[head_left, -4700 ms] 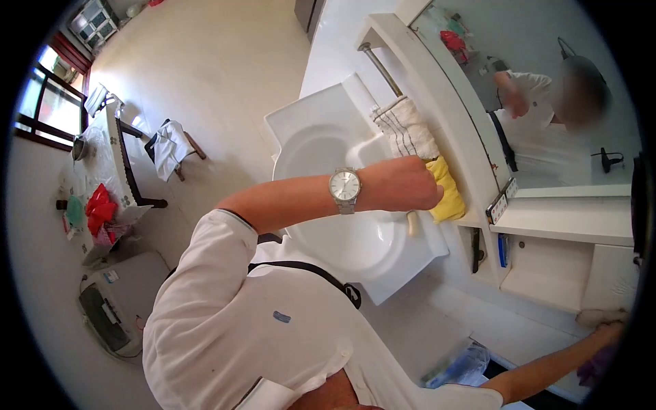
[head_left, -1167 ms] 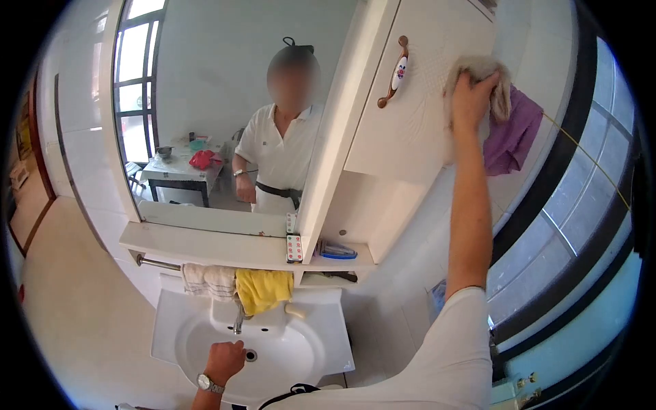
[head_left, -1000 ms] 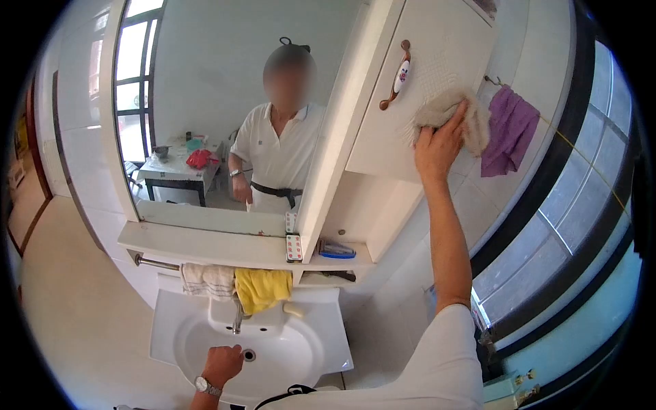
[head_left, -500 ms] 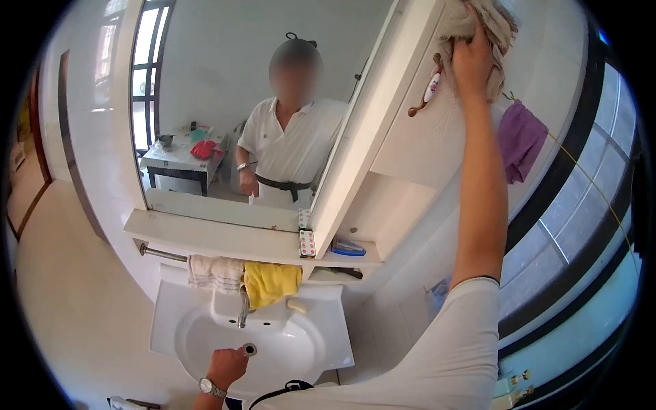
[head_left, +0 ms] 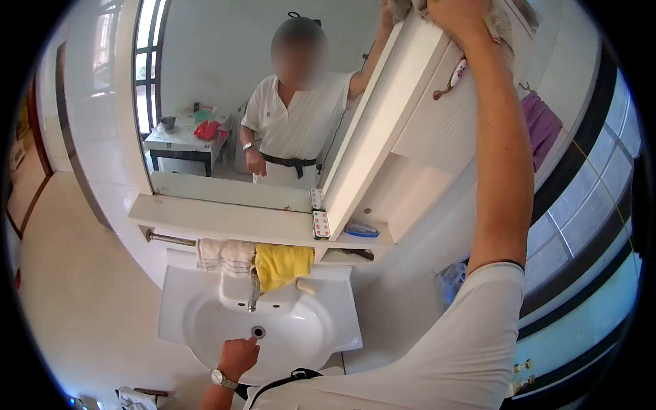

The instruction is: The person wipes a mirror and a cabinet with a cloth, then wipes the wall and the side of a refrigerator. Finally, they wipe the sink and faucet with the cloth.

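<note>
High at the upper right, my right hand [head_left: 461,17] grips a beige-grey cloth [head_left: 503,31], pressing it on the top corner of the white cabinet [head_left: 427,130]. Part of the cloth wraps over the edge by the mirror [head_left: 225,89]. Just below it is the cabinet door's floral handle [head_left: 452,78]. My left hand [head_left: 239,357], with a watch on its wrist, hangs over the front of the white sink [head_left: 342,328]. Its fingers are loosely curled, and nothing shows in them.
A white towel [head_left: 222,256] and a yellow cloth [head_left: 281,266] hang over the tap [head_left: 253,297]. Blister packs [head_left: 320,224] lean on the shelf [head_left: 225,217], near a blue item [head_left: 362,230]. At the right hangs a purple cloth [head_left: 540,130].
My right hand has moved the cloth left and up, from the cabinet door to the edge beside the mirror. The view has shifted slightly; my left hand stays over the sink.
</note>
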A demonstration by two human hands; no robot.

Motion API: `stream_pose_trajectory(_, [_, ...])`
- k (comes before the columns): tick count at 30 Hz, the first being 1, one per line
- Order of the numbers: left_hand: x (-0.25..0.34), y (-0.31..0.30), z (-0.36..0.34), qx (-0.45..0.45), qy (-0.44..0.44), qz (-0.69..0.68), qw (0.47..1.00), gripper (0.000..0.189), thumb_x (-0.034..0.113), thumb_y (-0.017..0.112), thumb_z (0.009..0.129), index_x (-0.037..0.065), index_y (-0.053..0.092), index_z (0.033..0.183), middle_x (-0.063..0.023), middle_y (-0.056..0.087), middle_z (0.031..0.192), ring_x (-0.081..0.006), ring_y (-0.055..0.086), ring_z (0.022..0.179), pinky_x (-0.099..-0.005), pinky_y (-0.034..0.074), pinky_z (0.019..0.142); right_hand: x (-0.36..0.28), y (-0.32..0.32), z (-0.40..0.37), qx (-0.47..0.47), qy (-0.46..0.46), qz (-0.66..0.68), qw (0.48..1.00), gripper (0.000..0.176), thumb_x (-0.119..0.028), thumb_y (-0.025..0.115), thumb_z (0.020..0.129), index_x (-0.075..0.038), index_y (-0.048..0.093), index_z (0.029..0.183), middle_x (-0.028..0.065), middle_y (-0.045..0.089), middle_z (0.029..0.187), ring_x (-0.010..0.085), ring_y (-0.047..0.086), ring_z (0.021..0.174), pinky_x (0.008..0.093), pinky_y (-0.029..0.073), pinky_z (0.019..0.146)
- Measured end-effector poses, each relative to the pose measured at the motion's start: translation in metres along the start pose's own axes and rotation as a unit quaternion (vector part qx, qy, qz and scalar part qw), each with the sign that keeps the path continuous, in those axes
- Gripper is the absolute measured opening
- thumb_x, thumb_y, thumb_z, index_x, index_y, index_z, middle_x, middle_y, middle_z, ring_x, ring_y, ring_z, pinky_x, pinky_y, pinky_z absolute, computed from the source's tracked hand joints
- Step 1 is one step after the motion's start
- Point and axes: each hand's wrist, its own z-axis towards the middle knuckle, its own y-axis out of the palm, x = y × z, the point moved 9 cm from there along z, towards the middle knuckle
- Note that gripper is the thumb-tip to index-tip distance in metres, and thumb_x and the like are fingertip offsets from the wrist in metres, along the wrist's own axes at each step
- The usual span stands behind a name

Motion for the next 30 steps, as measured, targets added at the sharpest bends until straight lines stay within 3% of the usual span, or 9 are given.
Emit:
stream_pose_trajectory(1, [0.0,0.0,-0.003,0.004,0.007,-0.001,1.0,0.019,0.026,0.057,0.081,0.008,0.055,0.075,-0.0117,0.06,0.06,-0.0313,0.061,0.059,-0.044,0.047,0.053,-0.001,0.014,-0.001,-0.043,-0.004,-0.016,0.999,0.033,-0.016,0.053,0.069,-0.002,0.064,0.096,0.0209,0.058,0.109,0.0355,0.051,0.107,0.0439,0.038,0.095])
stream_pose_trajectory(2, [-0.002,0.003,-0.006,-0.002,0.005,-0.003,1.0,0.019,0.026,0.057,0.081,0.008,0.055,0.075,-0.0117,0.06,0.06,-0.0313,0.061,0.059,-0.044,0.047,0.053,-0.005,0.014,-0.005,-0.012,-0.013,-0.015,1.0,0.031,-0.016,0.054,0.066,0.0,0.064,0.091,0.0225,0.058,0.109,0.0366,0.052,0.105,0.0439,0.039,0.094])
stream_pose_trajectory(9, [-0.016,-0.005,-0.025,0.013,0.022,0.024,0.999,0.017,0.025,0.058,0.081,0.009,0.054,0.075,-0.0091,0.059,0.059,-0.0283,0.06,0.056,-0.042,0.048,0.053,-0.036,0.028,-0.05,-0.062,0.003,-0.005,0.998,0.03,-0.017,0.054,0.067,0.001,0.063,0.089,0.0247,0.057,0.107,0.04,0.05,0.104,0.0434,0.039,0.094])
stream_pose_trajectory(13, [-0.027,-0.007,-0.036,0.0,0.023,0.008,1.0,0.017,0.024,0.059,0.08,0.009,0.053,0.075,-0.0096,0.059,0.059,-0.0291,0.06,0.057,-0.0422,0.048,0.053,-0.077,0.01,-0.077,-0.086,-0.014,0.058,0.994,0.033,-0.019,0.053,0.07,0.003,0.062,0.094,0.0261,0.055,0.111,0.0414,0.049,0.105,0.0428,0.036,0.097])
stream_pose_trajectory(15, [-0.03,-0.01,-0.041,-0.003,0.026,0.008,1.0,0.017,0.024,0.059,0.08,0.008,0.053,0.075,-0.0098,0.058,0.059,-0.0294,0.06,0.057,-0.0423,0.047,0.053,-0.094,0.008,-0.092,-0.196,0.009,0.087,0.977,0.034,-0.019,0.054,0.072,0.005,0.061,0.096,0.0267,0.054,0.112,0.0411,0.049,0.106,0.0436,0.035,0.097])
stream_pose_trajectory(17, [-0.033,-0.013,-0.048,-0.006,0.029,0.008,1.0,0.017,0.023,0.059,0.08,0.008,0.053,0.075,-0.01,0.058,0.059,-0.0296,0.06,0.057,-0.0424,0.047,0.053,-0.105,0.018,-0.118,-0.167,-0.006,0.064,0.984,0.036,-0.019,0.054,0.075,0.006,0.059,0.101,0.0265,0.054,0.113,0.0413,0.048,0.108,0.0445,0.034,0.098])
stream_pose_trajectory(19, [-0.035,-0.013,-0.053,-0.017,0.027,0.004,0.999,0.017,0.023,0.059,0.08,0.008,0.053,0.074,-0.0103,0.058,0.059,-0.0298,0.06,0.058,-0.0428,0.047,0.053,-0.12,0.03,-0.138,-0.262,-0.017,0.07,0.962,0.039,-0.009,0.056,0.073,0.002,0.053,0.111,0.0226,0.053,0.112,0.0372,0.047,0.109,0.0438,0.037,0.097])
stream_pose_trajectory(20, [-0.037,-0.013,-0.058,-0.02,0.026,0.005,0.999,0.017,0.023,0.059,0.08,0.008,0.053,0.074,-0.0103,0.058,0.059,-0.0298,0.06,0.058,-0.0428,0.047,0.053,-0.128,0.027,-0.146,-0.262,-0.005,0.113,0.958,0.03,-0.01,0.058,0.071,0.003,0.056,0.098,0.024,0.052,0.11,0.0387,0.046,0.109,0.0439,0.036,0.098])
stream_pose_trajectory(30, [-0.059,-0.006,-0.095,-0.042,-0.005,0.018,0.999,0.017,0.024,0.059,0.08,0.008,0.054,0.076,-0.0109,0.059,0.06,-0.0304,0.06,0.058,-0.0431,0.048,0.053,-0.208,0.024,-0.259,-0.272,0.015,0.24,0.932,0.029,-0.002,0.049,0.076,0.006,0.052,0.103,0.0341,0.04,0.123,0.0458,0.044,0.112,0.0452,0.038,0.096])
